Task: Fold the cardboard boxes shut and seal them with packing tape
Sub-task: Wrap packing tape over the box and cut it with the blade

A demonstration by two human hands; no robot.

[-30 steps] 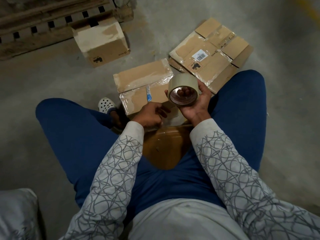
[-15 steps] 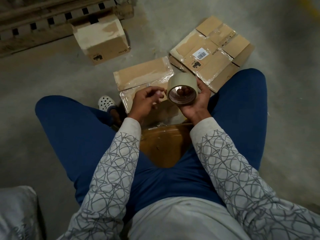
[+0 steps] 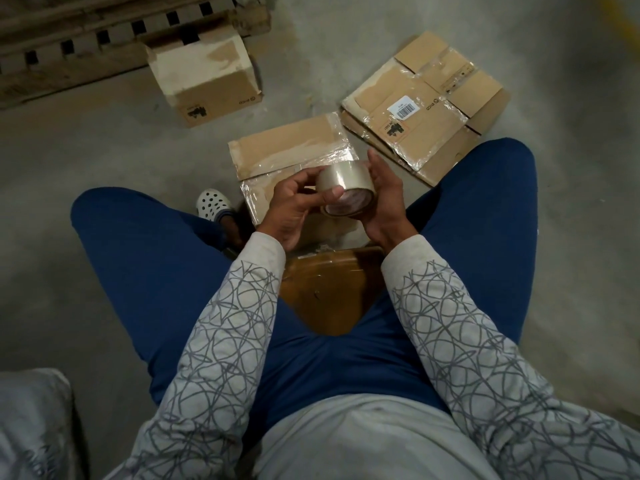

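Observation:
A roll of clear packing tape (image 3: 341, 180) is held between both hands above a flattened cardboard box (image 3: 291, 147) that lies on the floor between my knees. My right hand (image 3: 382, 202) cups the roll from the right side. My left hand (image 3: 294, 202) pinches the roll's left side, thumb on its rim. A brown cardboard piece (image 3: 329, 292) lies close to my lap, partly hidden by my forearms.
A closed box (image 3: 207, 84) stands at the back left by a wooden pallet (image 3: 86, 36). Flattened boxes with a barcode label (image 3: 426, 109) lie at the right. A white clog (image 3: 213, 204) shows by my left knee. A grey sack (image 3: 31, 424) sits at bottom left.
My left hand rose from the flat box to the tape roll and took hold of it. The roll has turned, its hole now facing more downward.

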